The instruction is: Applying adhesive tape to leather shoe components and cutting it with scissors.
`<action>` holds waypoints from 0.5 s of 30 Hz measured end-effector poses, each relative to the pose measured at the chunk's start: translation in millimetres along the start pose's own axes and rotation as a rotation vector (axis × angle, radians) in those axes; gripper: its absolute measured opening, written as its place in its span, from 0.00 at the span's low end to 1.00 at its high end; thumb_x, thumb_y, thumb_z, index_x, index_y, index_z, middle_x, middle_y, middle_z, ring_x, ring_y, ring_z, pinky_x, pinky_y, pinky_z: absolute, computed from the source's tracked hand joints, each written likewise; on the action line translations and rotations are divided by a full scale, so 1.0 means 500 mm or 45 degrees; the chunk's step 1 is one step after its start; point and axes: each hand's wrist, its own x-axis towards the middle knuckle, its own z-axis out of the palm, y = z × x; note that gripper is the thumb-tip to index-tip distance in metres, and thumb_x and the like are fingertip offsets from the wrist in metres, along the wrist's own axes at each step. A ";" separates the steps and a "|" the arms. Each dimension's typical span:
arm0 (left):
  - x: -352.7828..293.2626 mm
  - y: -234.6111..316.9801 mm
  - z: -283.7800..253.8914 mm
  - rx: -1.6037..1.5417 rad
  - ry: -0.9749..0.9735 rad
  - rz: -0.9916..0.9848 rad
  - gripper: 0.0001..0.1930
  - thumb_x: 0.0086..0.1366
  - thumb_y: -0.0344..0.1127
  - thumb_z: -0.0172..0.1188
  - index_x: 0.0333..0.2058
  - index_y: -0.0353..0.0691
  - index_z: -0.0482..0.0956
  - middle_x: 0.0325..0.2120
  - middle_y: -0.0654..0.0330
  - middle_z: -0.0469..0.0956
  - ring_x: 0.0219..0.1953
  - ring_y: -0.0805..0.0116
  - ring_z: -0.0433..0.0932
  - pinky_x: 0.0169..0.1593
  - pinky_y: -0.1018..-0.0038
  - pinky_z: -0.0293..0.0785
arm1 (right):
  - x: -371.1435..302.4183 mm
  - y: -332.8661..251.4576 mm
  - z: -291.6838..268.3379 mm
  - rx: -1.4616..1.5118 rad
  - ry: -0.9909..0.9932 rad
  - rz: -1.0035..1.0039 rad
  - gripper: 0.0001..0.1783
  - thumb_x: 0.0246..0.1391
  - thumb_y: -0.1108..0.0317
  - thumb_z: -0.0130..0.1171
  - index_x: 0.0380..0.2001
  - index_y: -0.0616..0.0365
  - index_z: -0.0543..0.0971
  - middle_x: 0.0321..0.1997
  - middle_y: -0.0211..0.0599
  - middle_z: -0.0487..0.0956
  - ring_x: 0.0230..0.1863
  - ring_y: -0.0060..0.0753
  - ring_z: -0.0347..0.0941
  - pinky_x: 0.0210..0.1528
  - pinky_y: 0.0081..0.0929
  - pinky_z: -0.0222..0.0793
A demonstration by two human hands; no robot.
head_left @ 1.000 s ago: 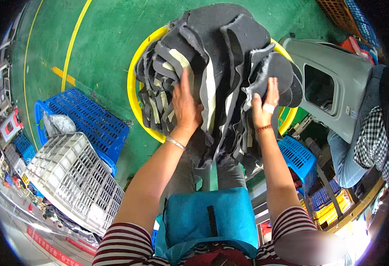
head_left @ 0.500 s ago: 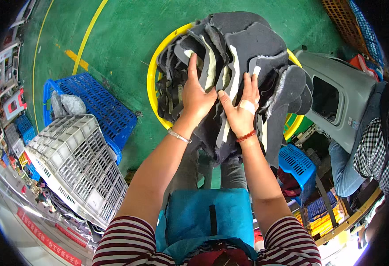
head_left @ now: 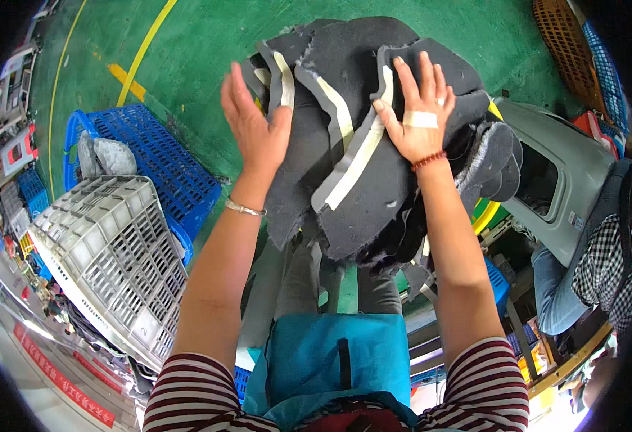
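Note:
A heap of dark grey, fuzzy-edged felt pieces [head_left: 359, 219] lies over a round yellow basket [head_left: 486, 216], covering most of its rim. Cream-coloured strips [head_left: 355, 173] run along the edges of several pieces. My left hand [head_left: 258, 133] is open at the heap's left edge, its thumb beside a strip and its fingers stretched away; whether it touches the felt is unclear. On the upper right of the heap, my right hand [head_left: 422, 119] lies flat with spread fingers, thumb near another strip. A pale patch of tape is on its back.
On the left stand a white crate [head_left: 107, 237] and a blue slatted basket [head_left: 154, 155] with grey lumps beside it. A grey moulded panel [head_left: 568, 169] stands at right, near a person in jeans [head_left: 557, 288]. Brown and blue baskets [head_left: 564, 43] sit at the far right.
My hands have moved apart, the left one leftward and the right one slightly right. The felt pieces now lie flatter and more fanned out, hiding the left of the yellow rim.

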 end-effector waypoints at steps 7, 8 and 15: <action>-0.049 -0.027 0.157 0.484 -0.562 0.391 0.38 0.62 0.62 0.63 0.71 0.72 0.67 0.70 0.44 0.65 0.76 0.37 0.51 0.69 0.30 0.49 | -0.049 -0.003 0.103 -0.066 -0.168 0.086 0.42 0.50 0.33 0.65 0.69 0.30 0.74 0.80 0.41 0.59 0.79 0.64 0.49 0.72 0.77 0.40; -0.074 -0.047 0.173 0.490 -0.556 0.397 0.38 0.61 0.63 0.62 0.71 0.72 0.67 0.69 0.46 0.66 0.76 0.38 0.51 0.68 0.30 0.49 | -0.067 0.003 0.116 -0.069 -0.181 0.086 0.42 0.50 0.33 0.65 0.69 0.30 0.74 0.80 0.41 0.59 0.79 0.64 0.49 0.72 0.77 0.40; -0.136 -0.124 0.280 0.498 -0.668 0.285 0.43 0.58 0.62 0.66 0.72 0.70 0.64 0.64 0.44 0.65 0.75 0.36 0.49 0.59 0.30 0.56 | -0.091 0.065 0.212 -0.069 -0.177 0.080 0.39 0.51 0.36 0.64 0.67 0.29 0.76 0.81 0.39 0.60 0.79 0.60 0.49 0.72 0.74 0.38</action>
